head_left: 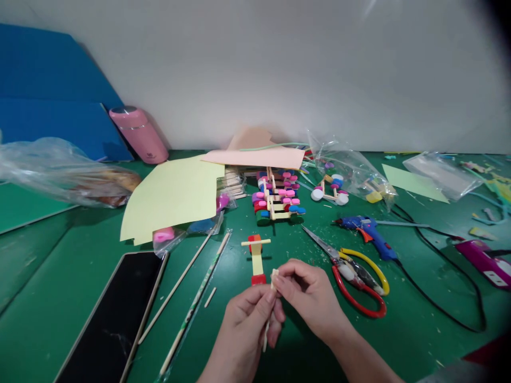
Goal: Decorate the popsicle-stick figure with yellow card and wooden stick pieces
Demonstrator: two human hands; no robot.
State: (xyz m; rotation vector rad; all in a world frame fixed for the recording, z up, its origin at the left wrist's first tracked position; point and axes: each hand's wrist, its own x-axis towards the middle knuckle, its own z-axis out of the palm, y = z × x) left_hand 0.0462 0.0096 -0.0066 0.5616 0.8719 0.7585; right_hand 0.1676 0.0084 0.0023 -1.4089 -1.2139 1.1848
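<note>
My left hand [248,325] is closed around a thin wooden stick [265,338], whose lower end pokes out below the fingers. My right hand [309,298] pinches the upper end, where a small pale piece shows between the fingertips; whether it belongs to the stick I cannot tell. Just beyond my left fingers lies a small assembly [257,261] of a pale yellow strip with red parts and a short crosswise stick [256,242]. Farther back stand several finished-looking stick models [279,194] with pink, blue and green parts.
Scissors [347,271] and a blue glue gun [369,231] with a black cord lie right. On the left are a phone [115,314], long sticks [195,303] and yellow card [175,199]. A pink bottle [139,135] leans at the back wall, near plastic bags [59,165].
</note>
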